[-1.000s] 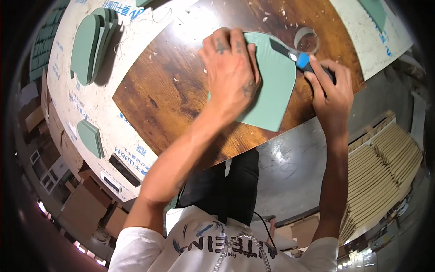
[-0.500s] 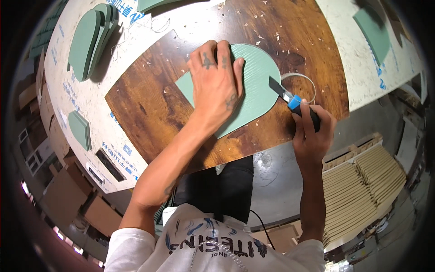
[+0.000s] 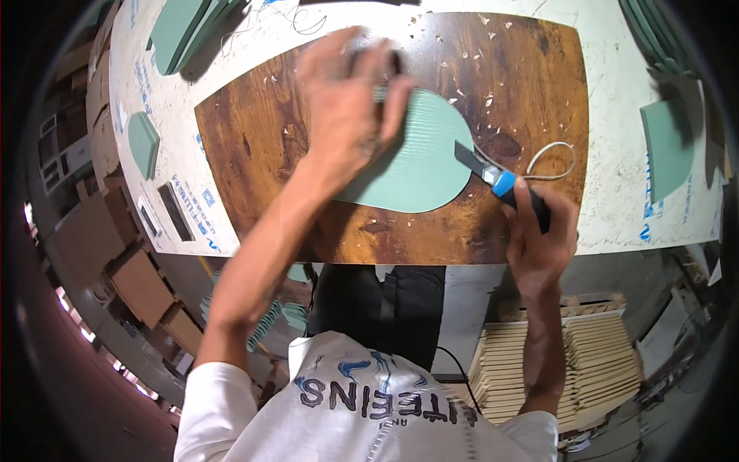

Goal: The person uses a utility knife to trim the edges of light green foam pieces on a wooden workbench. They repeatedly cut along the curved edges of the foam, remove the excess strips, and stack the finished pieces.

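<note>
A green, round-ended flat piece [image 3: 419, 169] with a ribbed sheen lies on a dark wood-grain board [image 3: 269, 154]. My left hand [image 3: 342, 112] is over the piece's left part, its fingers raised, apart and blurred; the hand hides that end. In my right hand [image 3: 545, 242] is a utility knife [image 3: 504, 184] with a black and blue handle. Its dark blade lies over the rounded right edge of the piece. From that edge a thin pale strip [image 3: 572, 160] curls into a loop beside the knife.
Small pale scraps dot the board. On the white table [image 3: 608, 223] are stacked green pieces [image 3: 185, 35] at far left, smaller green pieces [image 3: 143, 145], a black bar [image 3: 176, 212], and more green pieces [image 3: 668, 146] at right. Stacked tan panels [image 3: 554, 369] stand below the table edge.
My left hand has lifted its fingers from the flat hold on the green piece. The piece now lies turned more level, and the strip's loop has moved right. The whole view has shifted.
</note>
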A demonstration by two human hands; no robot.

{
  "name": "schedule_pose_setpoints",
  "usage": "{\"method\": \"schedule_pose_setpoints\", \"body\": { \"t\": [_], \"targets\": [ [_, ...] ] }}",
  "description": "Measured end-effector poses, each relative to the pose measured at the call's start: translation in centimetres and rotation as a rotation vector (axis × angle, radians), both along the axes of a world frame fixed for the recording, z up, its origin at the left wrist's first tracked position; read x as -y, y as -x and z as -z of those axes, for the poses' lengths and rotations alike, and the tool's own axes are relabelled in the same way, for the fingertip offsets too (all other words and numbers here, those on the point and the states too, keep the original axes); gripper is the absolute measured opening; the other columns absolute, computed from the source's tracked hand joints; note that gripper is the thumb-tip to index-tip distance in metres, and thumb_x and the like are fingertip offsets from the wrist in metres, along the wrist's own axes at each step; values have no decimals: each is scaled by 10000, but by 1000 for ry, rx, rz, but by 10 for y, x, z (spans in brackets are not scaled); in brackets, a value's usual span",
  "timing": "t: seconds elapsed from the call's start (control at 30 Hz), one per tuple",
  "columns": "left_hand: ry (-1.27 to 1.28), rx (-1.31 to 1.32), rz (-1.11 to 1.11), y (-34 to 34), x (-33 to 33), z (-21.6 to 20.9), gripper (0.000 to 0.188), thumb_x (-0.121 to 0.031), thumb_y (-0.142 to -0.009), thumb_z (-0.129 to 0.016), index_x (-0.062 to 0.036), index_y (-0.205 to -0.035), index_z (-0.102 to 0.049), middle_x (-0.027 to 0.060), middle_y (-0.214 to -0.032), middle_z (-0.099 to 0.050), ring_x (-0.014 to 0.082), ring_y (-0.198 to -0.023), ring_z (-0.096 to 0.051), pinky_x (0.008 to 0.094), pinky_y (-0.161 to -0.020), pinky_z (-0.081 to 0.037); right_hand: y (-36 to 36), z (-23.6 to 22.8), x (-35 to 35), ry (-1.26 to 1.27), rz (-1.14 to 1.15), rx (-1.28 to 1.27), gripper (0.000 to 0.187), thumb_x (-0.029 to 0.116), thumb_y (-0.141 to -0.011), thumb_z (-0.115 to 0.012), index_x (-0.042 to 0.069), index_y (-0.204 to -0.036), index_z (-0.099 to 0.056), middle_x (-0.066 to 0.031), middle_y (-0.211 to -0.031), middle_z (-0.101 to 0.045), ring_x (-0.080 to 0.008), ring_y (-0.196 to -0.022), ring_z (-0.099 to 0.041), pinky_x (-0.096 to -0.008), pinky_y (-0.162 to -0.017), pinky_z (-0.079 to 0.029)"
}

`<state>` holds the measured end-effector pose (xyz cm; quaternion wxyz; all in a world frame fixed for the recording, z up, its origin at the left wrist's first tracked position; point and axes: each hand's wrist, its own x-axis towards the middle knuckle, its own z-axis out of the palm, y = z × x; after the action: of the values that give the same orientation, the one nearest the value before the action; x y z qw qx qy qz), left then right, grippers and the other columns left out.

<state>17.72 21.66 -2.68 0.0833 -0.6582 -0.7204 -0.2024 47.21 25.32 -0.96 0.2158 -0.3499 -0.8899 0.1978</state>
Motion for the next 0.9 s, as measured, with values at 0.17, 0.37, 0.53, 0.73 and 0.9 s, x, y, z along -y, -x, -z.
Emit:
{"method": "schedule_pose_setpoints", "body": {
  "t": [0.17,0.37,0.53,0.73,0.9],
  "targets": [
    [198,154,-513,-38,43,9,581,-312,-1018,-523,66,-1439,-391,392,-1434,-311,491,-1363,-336,677,-1089,-265,2,3,-11,-16,-27,52,483,79,-766,-835,118,-1233,-721,-106,-1042,-626,-289,-909,-595,-385,-745,-517],
    [152,245,-421,-40,48,10,548,-176,-988,-579,57,-1440,-373,370,-1412,-346,513,-1323,-362,613,-1070,-347,12,1,-40,-72,-129,106,466,101,-748,-835,112,-1202,-733,-113,-1025,-641,-299,-901,-597,-384,-769,-517],
    [144,219,-398,-37,47,7,553,-114,-946,-628,72,-1412,-395,369,-1408,-330,521,-1288,-370,596,-1051,-371,39,3,-63,-58,-234,52,460,102,-749,-829,116,-1197,-727,-105,-1016,-630,-306,-895,-594,-404,-753,-510],
    [154,237,-392,-36,43,1,534,-105,-941,-628,74,-1393,-409,364,-1412,-331,522,-1290,-362,589,-1047,-375,78,10,-84,-115,-314,3,498,133,-779,-820,184,-1256,-686,-88,-1013,-617,-296,-878,-605,-407,-709,-500],
    [213,361,20,17,22,5,659,-309,-980,-600,20,-1496,-352,293,-1414,-442,438,-1303,-456,555,-1135,-379,37,11,-72,-65,-302,-29,514,157,-791,-819,188,-1285,-680,-89,-1010,-628,-295,-883,-610,-404,-720,-509]
  ]
}}
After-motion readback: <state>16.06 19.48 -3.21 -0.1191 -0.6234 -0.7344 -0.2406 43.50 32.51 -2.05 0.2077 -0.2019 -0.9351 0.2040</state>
